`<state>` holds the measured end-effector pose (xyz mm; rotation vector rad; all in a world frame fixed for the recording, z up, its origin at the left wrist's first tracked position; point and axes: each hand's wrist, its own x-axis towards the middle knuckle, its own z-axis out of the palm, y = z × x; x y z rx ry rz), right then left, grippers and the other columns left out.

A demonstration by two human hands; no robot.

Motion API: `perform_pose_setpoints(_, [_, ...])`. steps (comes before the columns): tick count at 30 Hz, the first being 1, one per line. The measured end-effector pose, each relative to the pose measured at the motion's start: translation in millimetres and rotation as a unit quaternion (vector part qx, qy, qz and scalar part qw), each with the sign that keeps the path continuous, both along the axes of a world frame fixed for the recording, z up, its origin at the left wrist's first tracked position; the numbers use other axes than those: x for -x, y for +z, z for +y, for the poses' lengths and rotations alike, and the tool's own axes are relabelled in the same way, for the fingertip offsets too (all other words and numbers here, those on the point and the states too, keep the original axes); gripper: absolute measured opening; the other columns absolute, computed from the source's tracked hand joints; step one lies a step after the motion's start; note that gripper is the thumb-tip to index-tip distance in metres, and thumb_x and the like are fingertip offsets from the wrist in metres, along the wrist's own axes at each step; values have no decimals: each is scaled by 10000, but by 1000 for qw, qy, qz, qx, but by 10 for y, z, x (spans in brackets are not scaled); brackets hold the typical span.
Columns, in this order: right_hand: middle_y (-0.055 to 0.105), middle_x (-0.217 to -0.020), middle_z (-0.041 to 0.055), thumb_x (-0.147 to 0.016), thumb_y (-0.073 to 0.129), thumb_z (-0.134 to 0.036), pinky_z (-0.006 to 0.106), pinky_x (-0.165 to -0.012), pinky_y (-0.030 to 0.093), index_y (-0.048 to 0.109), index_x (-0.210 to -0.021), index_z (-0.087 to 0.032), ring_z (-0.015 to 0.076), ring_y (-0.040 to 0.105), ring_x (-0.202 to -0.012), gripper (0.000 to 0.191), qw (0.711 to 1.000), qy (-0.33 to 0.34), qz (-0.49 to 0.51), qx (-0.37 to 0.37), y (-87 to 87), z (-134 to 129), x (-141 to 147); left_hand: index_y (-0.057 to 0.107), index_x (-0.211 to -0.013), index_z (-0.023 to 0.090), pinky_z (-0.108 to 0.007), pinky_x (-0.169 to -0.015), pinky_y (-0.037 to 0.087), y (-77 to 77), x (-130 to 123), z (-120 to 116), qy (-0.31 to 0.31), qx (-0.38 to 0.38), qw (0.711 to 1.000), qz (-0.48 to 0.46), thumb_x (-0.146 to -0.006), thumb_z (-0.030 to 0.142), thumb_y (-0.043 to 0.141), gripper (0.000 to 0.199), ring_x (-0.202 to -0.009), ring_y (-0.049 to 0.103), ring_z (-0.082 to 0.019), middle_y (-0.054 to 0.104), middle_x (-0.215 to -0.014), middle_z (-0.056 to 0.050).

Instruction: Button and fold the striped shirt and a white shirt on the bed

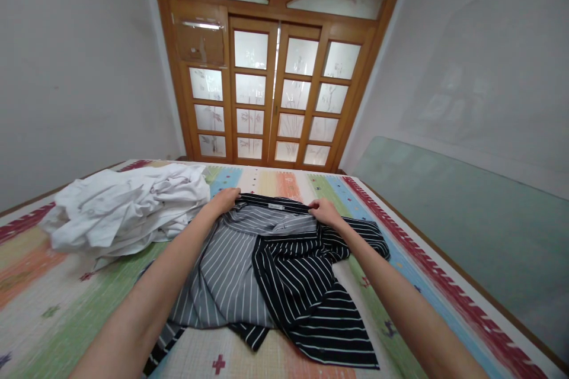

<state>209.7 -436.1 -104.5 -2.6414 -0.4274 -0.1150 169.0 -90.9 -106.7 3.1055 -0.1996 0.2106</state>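
A black shirt with white stripes (pixel 302 284) lies spread on the patterned bed cover, its front partly open so that the greyish inner side shows. Its collar band, with a small white label, stretches between my hands at the far end. My left hand (pixel 226 200) pinches the collar's left end. The right end of the collar is pinched in my right hand (pixel 326 213). One sleeve lies bent out to the right, past my right wrist. Part of the shirt's left side is hidden behind my left forearm.
A heap of white clothing (pixel 128 207) lies on the left of the colourful bed cover (pixel 444 272). A pale green headboard (pixel 466 201) runs along the right wall. Beyond the bed stand wooden doors with glass panes (pixel 271 95).
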Motion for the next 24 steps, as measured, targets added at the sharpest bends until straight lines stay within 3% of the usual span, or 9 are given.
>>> perform_pose_setpoints(7, [681,-688,43,-780,620,-259,221,-610,382,697,-671,-146,157,603,-690,175,1000,-13,17,13,84,25,-28,624,-953,123,-330,-851,435,159,90,87,7,-23,1000,13,-969,315,378,312,-991,633,-274,689,-1018,-178])
perform_pose_setpoints(11, [561,-546,-4,-746,578,-241,216,-538,329,603,-544,-160,131,535,-599,219,1000,-19,25,0,118,69,-13,638,-999,191,-307,-811,433,228,135,108,-29,15,999,-5,-885,447,529,300,-946,628,-259,702,-964,-109])
perform_pose_setpoints(14, [457,-465,-17,-697,554,-230,232,-493,295,526,-467,-175,131,479,-545,238,998,-14,61,7,184,77,-7,669,-797,211,-261,-734,411,299,122,107,-63,67,995,28,-791,444,621,238,-795,610,-207,680,-745,-29])
perform_pose_setpoints(17, [450,-456,-11,-617,560,-179,245,-463,295,488,-449,-180,128,440,-507,182,993,-31,118,-11,246,55,-36,603,-544,194,-236,-627,369,399,80,102,-71,118,986,94,-692,483,670,331,-625,537,-157,554,-515,21])
perform_pose_setpoints(21, [409,-408,-26,-602,565,-160,241,-403,293,452,-462,-191,110,384,-411,182,971,-41,223,-78,234,22,-116,604,-498,194,-232,-562,349,536,25,137,-36,149,966,209,-584,450,742,303,-569,502,-137,543,-471,42])
perform_pose_setpoints(24, [388,-377,-45,-649,599,-180,224,-361,313,458,-498,-194,101,368,-353,208,968,-63,199,-142,181,55,-180,675,-588,189,-229,-593,400,564,-17,172,29,193,949,248,-536,330,791,190,-637,567,-156,635,-559,31])
